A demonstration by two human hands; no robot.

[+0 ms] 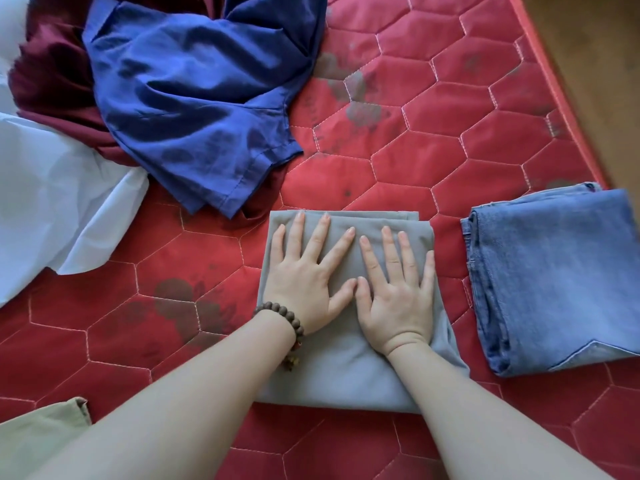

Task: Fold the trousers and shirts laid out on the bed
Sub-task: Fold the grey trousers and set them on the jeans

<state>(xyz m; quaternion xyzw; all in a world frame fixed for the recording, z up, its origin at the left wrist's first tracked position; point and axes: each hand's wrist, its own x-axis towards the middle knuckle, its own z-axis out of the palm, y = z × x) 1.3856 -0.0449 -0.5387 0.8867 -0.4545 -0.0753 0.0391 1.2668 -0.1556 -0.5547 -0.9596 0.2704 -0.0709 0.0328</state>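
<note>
A folded grey garment (346,375) lies in the middle of the red quilted mattress (433,116). My left hand (304,275) and my right hand (398,296) both press flat on its top, fingers straight and spread, thumbs touching. A folded pair of blue jeans (554,278) lies to the right near the mattress edge. At the back left a crumpled dark blue shirt (194,98) lies on a maroon garment (52,74). A white garment (52,209) spreads at the left.
A beige piece of cloth (41,441) shows at the bottom left corner. The mattress edge runs diagonally at the right, with a wooden floor (595,64) beyond it. Dark stains mark the mattress. A bead bracelet (287,320) sits on my left wrist.
</note>
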